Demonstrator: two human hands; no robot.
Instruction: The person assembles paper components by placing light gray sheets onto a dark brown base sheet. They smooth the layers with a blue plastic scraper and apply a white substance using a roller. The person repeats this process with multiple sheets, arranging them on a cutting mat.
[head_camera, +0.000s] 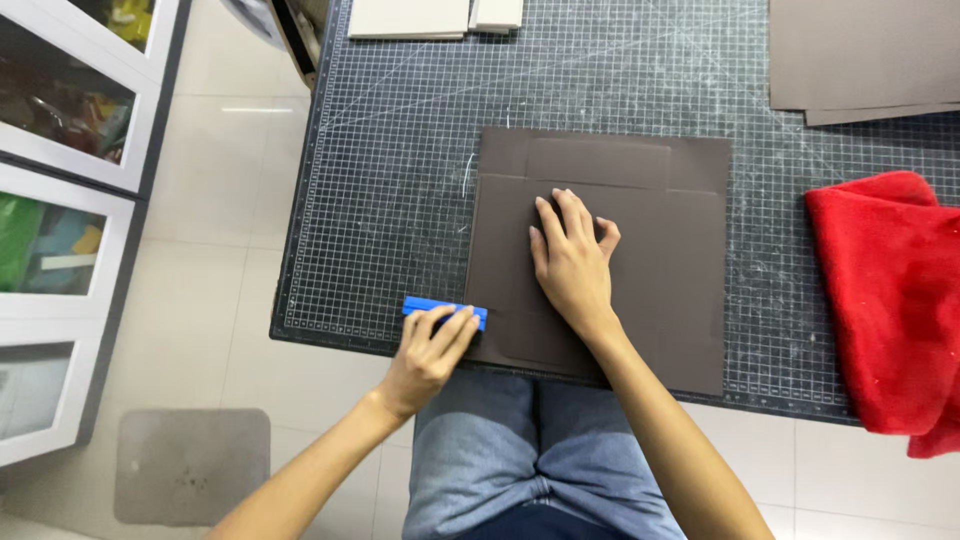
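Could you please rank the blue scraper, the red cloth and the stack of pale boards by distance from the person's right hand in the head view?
From the right hand:
1. Blue scraper, lower left, in the left hand.
2. Red cloth, right edge.
3. Pale boards, top left.

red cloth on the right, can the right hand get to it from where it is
Probably yes. The right hand lies flat on the brown sheet, holding nothing, and only bare cutting mat lies between it and the red cloth.
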